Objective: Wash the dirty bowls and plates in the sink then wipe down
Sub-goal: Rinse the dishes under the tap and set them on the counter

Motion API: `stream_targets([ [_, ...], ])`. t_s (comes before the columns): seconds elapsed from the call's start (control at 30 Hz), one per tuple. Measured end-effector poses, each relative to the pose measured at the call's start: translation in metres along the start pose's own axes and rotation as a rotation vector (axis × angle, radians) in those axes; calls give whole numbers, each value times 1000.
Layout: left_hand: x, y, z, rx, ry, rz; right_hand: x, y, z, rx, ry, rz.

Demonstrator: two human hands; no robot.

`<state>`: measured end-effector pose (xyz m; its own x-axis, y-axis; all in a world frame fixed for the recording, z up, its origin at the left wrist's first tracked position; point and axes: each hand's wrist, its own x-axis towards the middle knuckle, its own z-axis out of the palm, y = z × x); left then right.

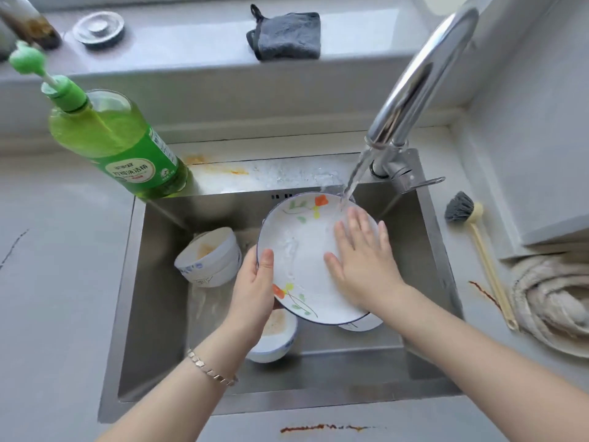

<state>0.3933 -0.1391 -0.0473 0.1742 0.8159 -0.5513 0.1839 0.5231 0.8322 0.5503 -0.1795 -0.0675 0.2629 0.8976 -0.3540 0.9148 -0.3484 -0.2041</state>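
The left hand [255, 291] grips the plate [302, 263] under running water; the right hand [363, 260] presses flat on it.

Your left hand [255, 283] grips plate [299, 247] at rim, thumb laid over upper face, fingers curled behind edge; your right hand [363, 260] lies flat, fingers straight and spread, palm pressed on plate face; both forearms bare, angled inward.

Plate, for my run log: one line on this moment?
left hand grips plate rim | right hand flat on plate | tap running | bowl beside dirty
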Motion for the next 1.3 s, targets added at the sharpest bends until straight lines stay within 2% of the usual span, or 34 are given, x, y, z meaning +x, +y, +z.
stream_targets([
  [0.1,-5,5,4,-1,4,9,20,-31,2,67,8,-174],
  [0.2,-4,8,3,-9,39,23,7,-54,-1,89,-67,-460],
  [0.27,-4,11,-1,-30,63,21,-10,-48,1,90,-135,-611],
  [0.33,-5,12,-7,-2,88,20,-25,-26,6,67,-99,-690],
  [0.47,-4,15,-18,61,79,-44,-36,25,21,-35,44,-658],
  [0.57,-5,18,-22,119,33,-160,-41,38,18,122,136,-606],
  [0.73,-4,29,-22,166,-2,-345,-53,8,30,359,165,-698],
  [0.83,4,37,-28,121,29,-392,-44,-4,27,475,235,-548],
  [0.9,9,43,-32,139,34,-376,-36,-10,19,571,203,-426],
  [1.03,26,45,-39,200,129,-229,-25,-9,1,1242,-30,-97],
  [1.13,39,32,-46,294,163,-222,-19,11,-2,1583,-108,132],
  [1.2,40,24,-43,223,67,-345,-17,24,-3,1734,-150,244],
  [1.3,39,25,-29,16,-214,-497,-18,42,-5,1910,-187,284],
])
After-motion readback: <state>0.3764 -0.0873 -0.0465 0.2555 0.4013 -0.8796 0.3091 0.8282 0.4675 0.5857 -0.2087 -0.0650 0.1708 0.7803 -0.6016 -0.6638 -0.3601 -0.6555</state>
